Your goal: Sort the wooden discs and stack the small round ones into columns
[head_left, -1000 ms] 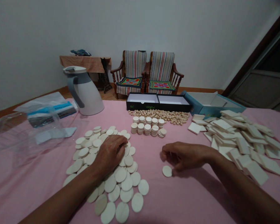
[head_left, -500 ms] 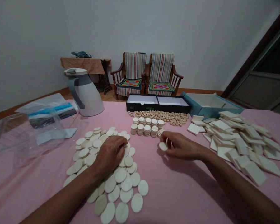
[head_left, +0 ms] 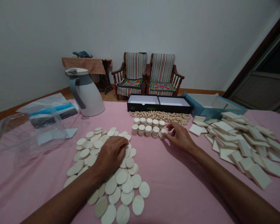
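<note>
While the left hand lay on the loose disc pile, half curled, grip hidden, the right hand had its fingertips at the nearer right-end stack; couldn't tell if it pinched the top disc. Ten disc stacks stood in two rows, just in front of the wooden beads, on the pink cloth.

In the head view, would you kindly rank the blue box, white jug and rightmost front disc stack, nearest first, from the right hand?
1. Disc stack, at the right hand.
2. Blue box, beyond it, rightward.
3. White jug, far to the left.
</note>
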Motion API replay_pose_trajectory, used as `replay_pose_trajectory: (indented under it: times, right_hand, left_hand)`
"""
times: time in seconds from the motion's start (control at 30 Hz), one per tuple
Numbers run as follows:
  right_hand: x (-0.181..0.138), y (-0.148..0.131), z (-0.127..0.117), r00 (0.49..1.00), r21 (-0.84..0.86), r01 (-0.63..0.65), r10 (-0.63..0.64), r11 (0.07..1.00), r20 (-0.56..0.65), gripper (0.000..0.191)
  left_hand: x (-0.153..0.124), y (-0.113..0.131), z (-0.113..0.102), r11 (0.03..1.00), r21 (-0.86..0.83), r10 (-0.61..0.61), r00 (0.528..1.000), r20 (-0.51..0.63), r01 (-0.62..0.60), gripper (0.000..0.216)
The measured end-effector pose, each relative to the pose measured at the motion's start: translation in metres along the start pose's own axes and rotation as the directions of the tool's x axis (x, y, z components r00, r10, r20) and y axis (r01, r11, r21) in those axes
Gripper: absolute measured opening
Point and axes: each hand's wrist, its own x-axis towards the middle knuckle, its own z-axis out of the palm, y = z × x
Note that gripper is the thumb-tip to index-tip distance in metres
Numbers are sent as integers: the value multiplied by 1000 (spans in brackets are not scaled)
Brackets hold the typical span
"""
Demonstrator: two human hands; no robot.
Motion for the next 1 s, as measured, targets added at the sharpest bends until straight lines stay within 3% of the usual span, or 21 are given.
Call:
replay_pose_trajectory:
  times: [0.17,0.4,0.67,0.83,0.93,1.0]
  right_hand:
    - [-2,-3,-5,996,-35,-53,56,998,63,28]
    - [-7,-13,-8,988,-112,-29,45,993,144,26]
    - [-9,-16,-8,991,-119,-4,19,993,132,27]
    - [-12,-25,-15,1000,-113,-12,15,993,27,21]
    - [-22,-46,-22,984,53,87,-94,995,149,9]
    - [-31,-63,-23,923,193,145,-203,970,327,8]
  left_hand:
    - [0,0,0,1000,8,13,1000,-16,-13,17]
    - [0,0,0,1000,6,10,1000,-15,-10,18]
    - [0,1,-1,1000,-1,6,1000,-9,-6,18]
    - [0,2,-2,1000,-5,11,1000,-17,-11,18]
    - [0,1,-1,1000,-11,12,1000,-14,-12,18]
    - [-1,0,1,1000,-13,5,1000,-7,-5,18]
